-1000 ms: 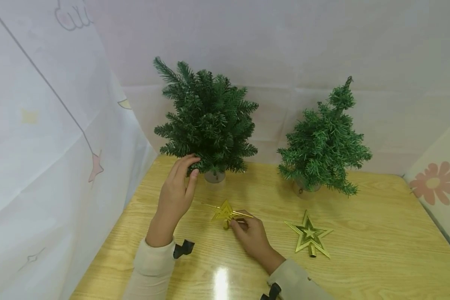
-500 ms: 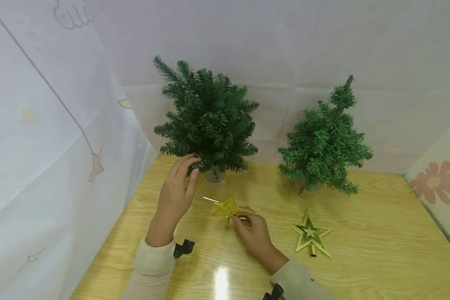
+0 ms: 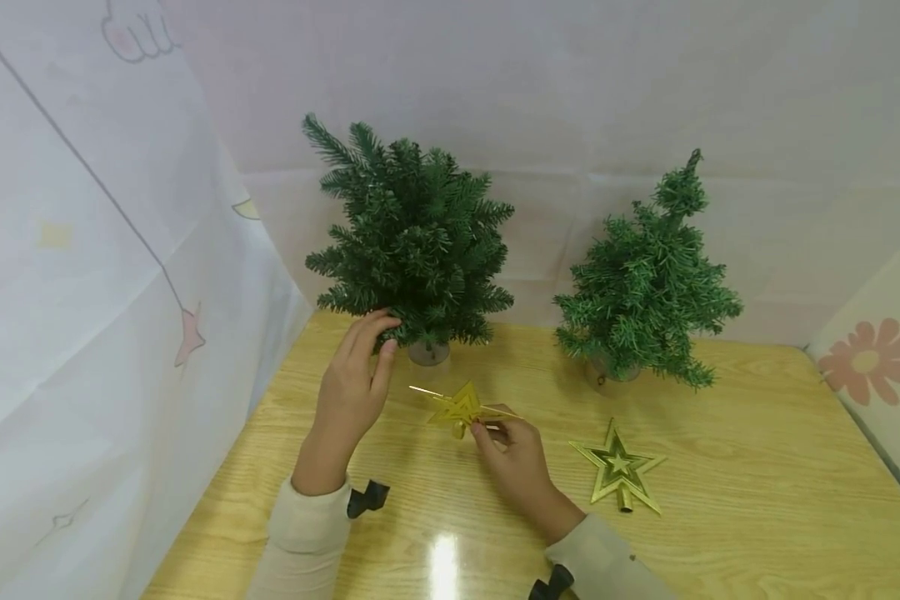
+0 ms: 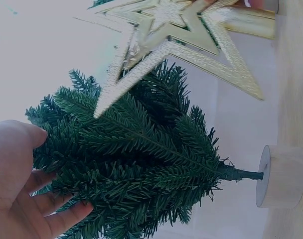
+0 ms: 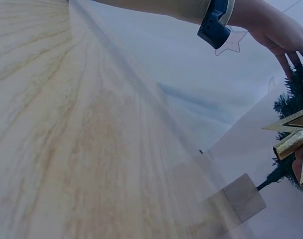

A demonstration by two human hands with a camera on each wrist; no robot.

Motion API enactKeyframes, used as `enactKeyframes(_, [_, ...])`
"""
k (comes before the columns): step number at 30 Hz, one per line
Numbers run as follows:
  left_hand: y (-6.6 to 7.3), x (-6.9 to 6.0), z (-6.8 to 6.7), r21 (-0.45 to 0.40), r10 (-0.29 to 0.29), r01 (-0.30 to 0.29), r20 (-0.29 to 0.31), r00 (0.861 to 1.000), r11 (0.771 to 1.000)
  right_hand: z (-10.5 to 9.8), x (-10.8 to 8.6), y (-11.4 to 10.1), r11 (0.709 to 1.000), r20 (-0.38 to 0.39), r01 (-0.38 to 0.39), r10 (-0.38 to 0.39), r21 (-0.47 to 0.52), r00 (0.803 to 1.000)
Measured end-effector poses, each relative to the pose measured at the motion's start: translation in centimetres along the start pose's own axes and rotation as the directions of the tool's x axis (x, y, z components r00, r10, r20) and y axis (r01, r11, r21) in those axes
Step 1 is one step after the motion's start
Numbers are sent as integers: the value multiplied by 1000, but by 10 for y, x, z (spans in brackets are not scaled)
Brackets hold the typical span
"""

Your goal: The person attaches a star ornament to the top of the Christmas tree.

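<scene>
My right hand (image 3: 517, 454) pinches a gold star tree topper (image 3: 461, 406) near its lower part, holding it above the table and tilted, almost edge-on in the head view. In the left wrist view the star (image 4: 167, 16) shows nested outlines and a short tube. My left hand (image 3: 348, 387) has relaxed fingers against the lower left branches of a bushy artificial Christmas tree (image 3: 420, 242). That tree stands on a pale round wooden base (image 4: 281, 177). At the right wrist view's edge, the star's hollow tube (image 5: 290, 144) shows; much of the right hand is cut off there.
A second, slimmer Christmas tree (image 3: 648, 283) stands at the back right, its bare tip bent up. In front of it a second gold star topper (image 3: 618, 467) lies on the wooden table (image 3: 780, 483). Printed cloth (image 3: 510, 75) hangs behind and at the left.
My right hand has moved slightly up and to the right in the head view, carrying the star topper with it. The left hand stays in place at the tree.
</scene>
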State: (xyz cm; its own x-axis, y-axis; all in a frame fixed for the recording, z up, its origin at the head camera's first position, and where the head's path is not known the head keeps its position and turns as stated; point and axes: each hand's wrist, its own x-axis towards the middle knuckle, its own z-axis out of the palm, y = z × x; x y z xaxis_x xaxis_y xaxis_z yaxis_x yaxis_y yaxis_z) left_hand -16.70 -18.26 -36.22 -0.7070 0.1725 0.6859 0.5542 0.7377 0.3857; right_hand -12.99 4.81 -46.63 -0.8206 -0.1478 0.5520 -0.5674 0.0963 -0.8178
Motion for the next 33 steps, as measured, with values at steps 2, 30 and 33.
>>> enactKeyframes(2, [0, 0, -1, 0, -4, 4, 3, 1000, 1000, -2, 2, -4, 1000, -3, 7, -7, -14, 1000])
enactKeyframes(30, [0, -1, 0, -2, 31, -31, -11, 999, 1000, -24, 19, -71, 996, -60, 55, -59, -67, 996])
enactKeyframes(33, [0, -1, 1, 4, 28, -28, -6, 1000, 1000, -25, 20, -77, 997, -70, 60, -64, -55, 996])
